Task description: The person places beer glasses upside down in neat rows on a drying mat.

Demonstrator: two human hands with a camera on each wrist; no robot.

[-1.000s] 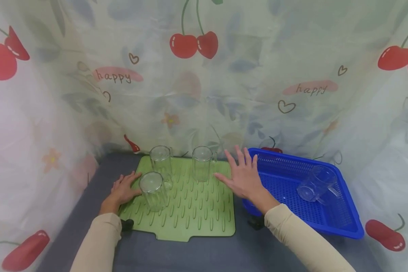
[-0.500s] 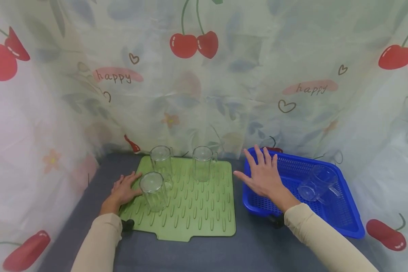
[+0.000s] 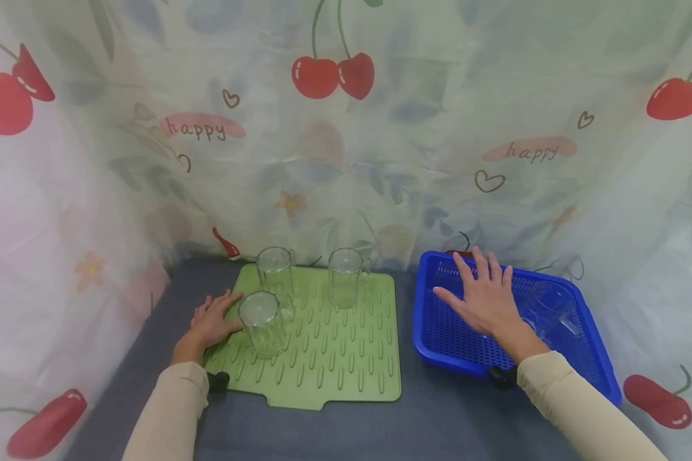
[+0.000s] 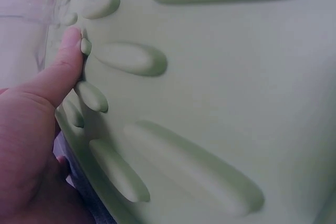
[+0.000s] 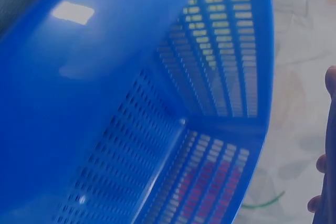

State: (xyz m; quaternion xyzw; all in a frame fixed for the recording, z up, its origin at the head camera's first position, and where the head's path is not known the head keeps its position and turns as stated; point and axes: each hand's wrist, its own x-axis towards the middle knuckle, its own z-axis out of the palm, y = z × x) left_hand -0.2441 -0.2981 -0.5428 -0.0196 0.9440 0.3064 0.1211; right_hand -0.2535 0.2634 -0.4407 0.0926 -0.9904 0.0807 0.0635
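Note:
My left hand (image 3: 213,323) rests at the left edge of a green ridged drying mat (image 3: 334,358). In the left wrist view its thumb (image 4: 65,69) lies against the mat beside the raised ridges. Three clear glass mugs stand on the mat: a front-left mug (image 3: 263,323) close to this hand, a back-left mug (image 3: 275,269) and a back-right mug (image 3: 345,276). Over a blue plastic basket (image 3: 446,365), my right hand (image 3: 487,301) hovers with spread fingers and holds nothing. Another glass mug (image 3: 553,301) lies on its side in the basket, partly hidden behind that hand.
A dark grey tabletop (image 3: 380,435) carries the mat and basket, with a strip of it between them. A cherry-printed curtain (image 3: 346,160) hangs behind and along both sides, close to the basket's back rim.
My right hand has moved right, from beside the back-right mug to over the basket, fingers still spread. The left hand and the mugs have stayed in place.

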